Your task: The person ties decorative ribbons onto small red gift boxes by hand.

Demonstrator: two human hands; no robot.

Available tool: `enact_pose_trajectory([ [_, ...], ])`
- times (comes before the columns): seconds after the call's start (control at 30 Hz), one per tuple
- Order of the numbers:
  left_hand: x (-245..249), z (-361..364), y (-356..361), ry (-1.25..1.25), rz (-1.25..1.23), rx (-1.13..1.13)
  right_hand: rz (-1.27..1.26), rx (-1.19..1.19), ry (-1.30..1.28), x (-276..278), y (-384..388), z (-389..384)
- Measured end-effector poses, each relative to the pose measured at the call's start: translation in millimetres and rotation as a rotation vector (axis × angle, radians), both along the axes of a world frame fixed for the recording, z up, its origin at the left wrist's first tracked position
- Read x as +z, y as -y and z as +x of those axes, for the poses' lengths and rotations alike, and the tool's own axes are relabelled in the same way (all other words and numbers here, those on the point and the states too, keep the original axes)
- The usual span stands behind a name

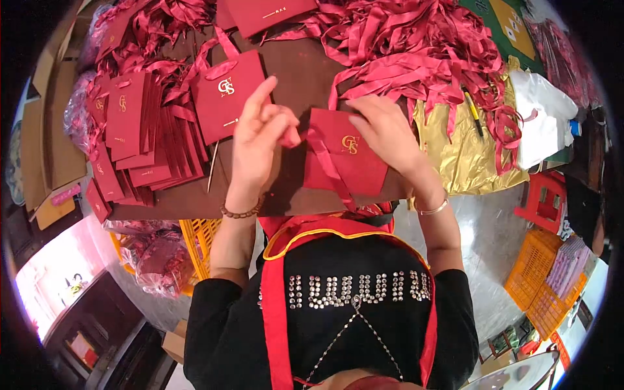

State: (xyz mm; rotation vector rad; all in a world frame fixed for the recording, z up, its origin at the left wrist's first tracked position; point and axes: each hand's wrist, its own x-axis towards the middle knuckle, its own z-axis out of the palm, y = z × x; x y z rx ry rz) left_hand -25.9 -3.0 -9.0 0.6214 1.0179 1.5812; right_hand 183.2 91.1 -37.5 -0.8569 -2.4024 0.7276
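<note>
A dark red gift bag (364, 170) with gold lettering lies flat at the table's front edge. Across its left side runs a red ribbon (333, 170). My left hand (262, 130) is just left of this bag, index finger raised and the other fingers curled together; a bit of red ribbon shows at their tips. Over the bag's upper right part lies my right hand (388, 133), its fingers stretched out and apart toward the top edge. Another red bag (224, 110) with silver lettering and a ribbon handle sits behind my left hand.
Stacked red bags (140, 140) crowd the table's left side. A heap of red ribbons (409, 45) covers the back right. Gold wrapping (448, 162), a yellow-black pen (474, 116) and a white plastic bag (539, 117) are at right. Orange crates (536, 273) stand on the floor.
</note>
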Motion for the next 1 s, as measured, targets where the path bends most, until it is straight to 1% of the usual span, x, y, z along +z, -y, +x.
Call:
enact_pose_trajectory([
  [0.07, -8.3, 4.8, 4.0, -0.186, -0.108, -0.14, 0.084, -0.01, 0.175, -1.9, 1.7, -7.9],
  [0.1, -19.7, 8.9, 5.1, -0.242, -0.189, -0.144, 0.096, -0.005, 0.184, -6.1, 2.5, -9.1],
  [0.13, -27.5, 7.7, 6.3, -0.299, -0.241, -0.263, 0.094, -0.002, 0.183, -5.7, 4.4, -9.8],
  [0.2, -41.5, 16.5, 8.2, -0.535, -0.19, -0.291, 0.101, -0.052, 0.243, -3.9, 10.3, -9.5],
  [0.23, -40.3, 20.9, 9.5, -0.704, -0.2, -0.262, 0.114, -0.075, 0.224, -9.8, 12.3, -9.8],
  [0.27, -40.9, 24.8, 10.1, -0.702, -0.203, -0.267, 0.109, -0.077, 0.226, -8.9, 14.2, -10.0],
  [0.33, -42.0, 29.4, 10.0, -0.789, -0.232, -0.25, 0.075, -0.058, 0.267, -2.3, 16.2, -11.1],
  [0.37, -42.7, 29.5, 9.9, -0.786, -0.233, -0.252, 0.074, -0.059, 0.27, -1.5, 15.1, -11.0],
  [0.43, -44.9, 28.4, 9.7, -0.729, -0.28, -0.269, -0.088, 0.02, 0.275, -2.5, 10.6, -12.0],
  [0.47, -46.0, 27.5, 10.7, -0.7, -0.307, -0.277, -0.092, 0.023, 0.276, -6.6, 7.2, -11.5],
  [0.53, -45.9, 25.1, 12.0, -0.727, -0.306, -0.28, -0.459, 0.062, 0.13, -10.2, -0.5, -11.7],
  [0.57, -45.3, 24.6, 13.0, -0.755, -0.3, -0.284, -0.539, 0.072, 0.17, -6.9, -4.6, -9.0],
  [0.6, -44.0, 24.8, 13.9, -0.752, -0.305, -0.284, -0.543, 0.074, 0.172, -10.9, -6.6, -7.5],
  [0.67, -42.2, 26.0, 14.4, -1.024, -0.075, -0.185, -0.894, 0.109, 0.097, -19.8, -11.9, -4.0],
  [0.7, -43.5, 27.0, 15.1, -1.022, -0.078, -0.184, -0.976, 0.103, 0.121, -9.0, -12.2, -5.2],
  [0.77, -46.7, 30.3, 16.6, -1.015, -0.072, -0.114, -0.991, 0.103, 0.093, -20.1, -10.9, -1.5],
  [0.8, -46.8, 31.7, 16.4, -1.015, -0.075, -0.114, -1.003, 0.103, 0.061, -23.4, -10.3, -0.7],
  [0.87, -45.8, 34.0, 15.8, -0.914, -0.145, -0.071, -1.058, 0.11, 0.034, -22.8, -9.6, 0.5],
  [0.9, -45.3, 33.6, 16.1, -0.914, -0.146, -0.072, -1.108, 0.113, 0.006, -22.4, -9.4, 1.1],
  [1.0, -44.6, 33.6, 16.5, -0.935, -0.172, -0.105, -1.126, 0.116, -0.041, -28.1, -8.7, 3.0],
])
